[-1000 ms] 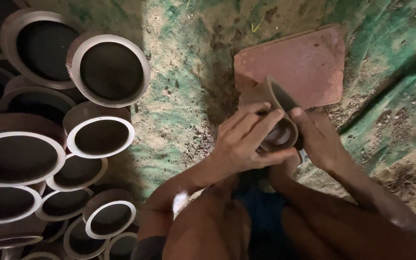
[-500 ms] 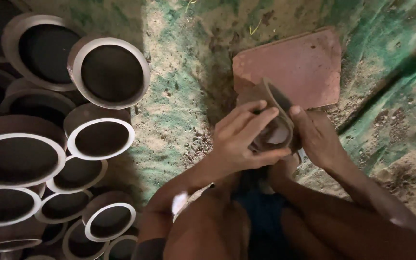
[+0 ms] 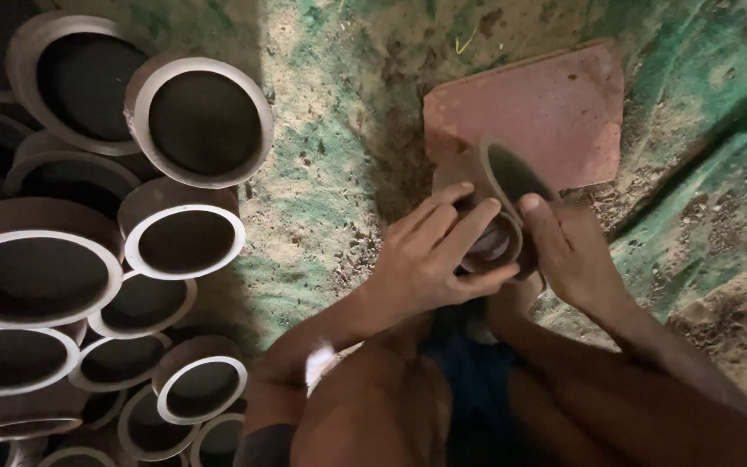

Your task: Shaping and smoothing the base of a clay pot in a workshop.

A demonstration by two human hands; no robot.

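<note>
A small brown clay cup (image 3: 499,186) is held between both my hands, tilted so its dark mouth faces up and to the right. My left hand (image 3: 434,251) wraps its near side, fingers laid across the body and the rounded base. On the right side my right hand (image 3: 568,251) presses against it, the thumb up near the rim. The cup hangs just over the near edge of a flat reddish clay tile (image 3: 533,108) lying on the ground.
Several round clay pots with pale rims (image 3: 196,117) are stacked on their sides at the left, mouths towards me. The ground (image 3: 347,130) is sandy, covered by a green net. My knees fill the bottom of the view.
The cup has turned a little in my hands, its mouth now showing more. My left fingers have shifted further across the cup's body.
</note>
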